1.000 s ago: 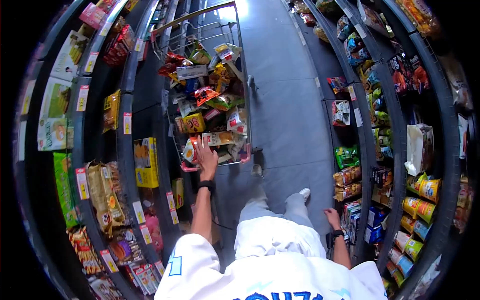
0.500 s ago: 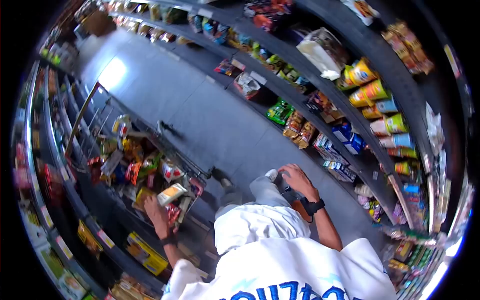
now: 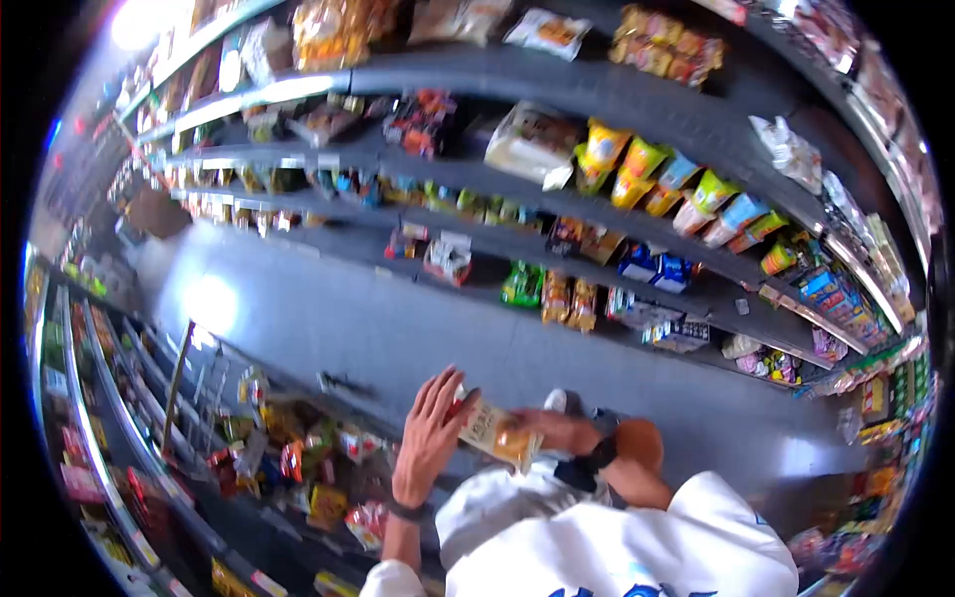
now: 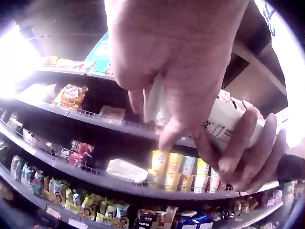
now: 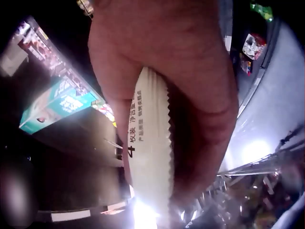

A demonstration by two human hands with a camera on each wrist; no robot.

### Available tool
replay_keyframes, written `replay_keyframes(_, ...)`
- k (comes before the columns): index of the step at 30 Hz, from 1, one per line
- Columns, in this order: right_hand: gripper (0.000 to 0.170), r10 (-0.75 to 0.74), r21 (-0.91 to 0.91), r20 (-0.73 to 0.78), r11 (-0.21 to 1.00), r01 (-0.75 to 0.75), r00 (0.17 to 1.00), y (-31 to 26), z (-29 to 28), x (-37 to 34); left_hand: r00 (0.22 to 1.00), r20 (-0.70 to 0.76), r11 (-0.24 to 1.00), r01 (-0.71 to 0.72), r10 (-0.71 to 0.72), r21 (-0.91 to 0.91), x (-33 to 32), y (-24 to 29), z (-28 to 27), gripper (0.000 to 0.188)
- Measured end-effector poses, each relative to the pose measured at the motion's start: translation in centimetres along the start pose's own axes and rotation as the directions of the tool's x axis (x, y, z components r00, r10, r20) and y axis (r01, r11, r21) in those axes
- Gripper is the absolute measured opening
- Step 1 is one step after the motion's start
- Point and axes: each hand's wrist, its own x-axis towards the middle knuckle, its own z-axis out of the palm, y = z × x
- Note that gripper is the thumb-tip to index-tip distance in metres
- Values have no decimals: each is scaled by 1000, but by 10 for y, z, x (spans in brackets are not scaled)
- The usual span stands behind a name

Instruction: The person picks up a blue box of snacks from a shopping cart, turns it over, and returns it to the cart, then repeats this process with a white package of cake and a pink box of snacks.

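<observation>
In front of the waist, both hands hold a cream-coloured food packet [image 3: 494, 435] with a round golden baked item pictured on it. The left hand [image 3: 430, 438] grips its left end, and a pale edge of the packet [image 4: 156, 102] shows between thumb and fingers in the left wrist view. The right hand [image 3: 569, 434] holds the opposite end. Its thumb and fingers lie on either side of the wrapper [image 5: 151, 143] in the right wrist view, where a jagged sealed edge and dark printing show.
A shopping cart [image 3: 214, 373] heaped with snack packets [image 3: 290, 460] stands at the lower left. Across the grey aisle floor [image 3: 328, 289] run long dark shelves [image 3: 418, 164] with cup-shaped packages [image 3: 637, 169], bags and boxes. A blurred person [image 3: 159, 229] is at the far left.
The left hand has left the cart, bringing the packet up before the waist. The right hand has come in from the right and now grips it too. The head view has swung right.
</observation>
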Motion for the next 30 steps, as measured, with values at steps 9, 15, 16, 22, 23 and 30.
replay_keyframes(9, 50, -437, -363, -277, 872, 328, 856, -83, 63, 0, 781, 384, -1, 440, -492, -898, 0, 44, 8, 47)
replay_keyframes(15, 60, -813, -964, -248, 261, -52, 527, -89, 127, -6, 739, 437, -130, 437, -512, -890, -14, 19, 34, 35)
replay_keyframes(16, 58, -846, -968, -239, 249, -44, 477, -86, 131, -6, 767, 389, -99, 396, -511, -913, -3, 43, 15, 35)
replay_keyframes(22, 62, -747, -823, -396, 547, 154, 533, -105, 134, -27, 692, 286, -108, 289, -663, -951, -8, 40, 28, 37)
replay_keyframes(23, 58, -766, -834, -372, 524, 173, 525, -99, 128, -22, 688, 276, -94, 291, -671, -952, -12, 42, 30, 37)
replay_keyframes(30, 31, -891, -992, 100, -122, -20, 442, -83, 125, 4, 718, 288, -263, 151, -633, -953, -24, 41, 44, 40)
